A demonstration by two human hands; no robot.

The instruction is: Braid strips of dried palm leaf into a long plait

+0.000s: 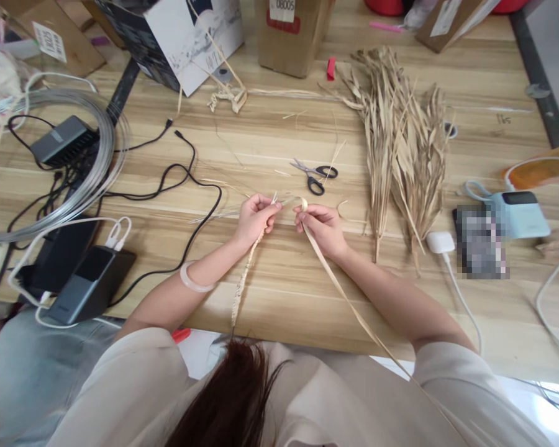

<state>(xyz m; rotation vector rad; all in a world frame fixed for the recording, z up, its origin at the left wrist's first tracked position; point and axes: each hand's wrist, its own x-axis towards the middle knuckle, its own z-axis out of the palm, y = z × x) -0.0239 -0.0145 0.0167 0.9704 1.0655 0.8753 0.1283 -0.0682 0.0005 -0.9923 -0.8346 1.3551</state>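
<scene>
Above the near part of the wooden table, my left hand (259, 217) pinches the upper end of a braided straw cord (242, 279), which hangs down toward the table's front edge. Thin pale strands poke out past its fingers. Close by on the right, my right hand (323, 226) is closed on a long flat straw strip (340, 288). The strip loops over the fingertips and trails down right across my lap. A thin strand spans the small gap between the hands. Black-handled scissors (317, 175) lie partly open just beyond them.
Dried leaf bundles (395, 143) lie to the right, near a light-blue power bank (522, 214) and a white charger (440, 242). A wire coil (105, 155), black cables (186, 174) and a dark power station (93, 282) crowd the left. Boxes (291, 37) stand behind.
</scene>
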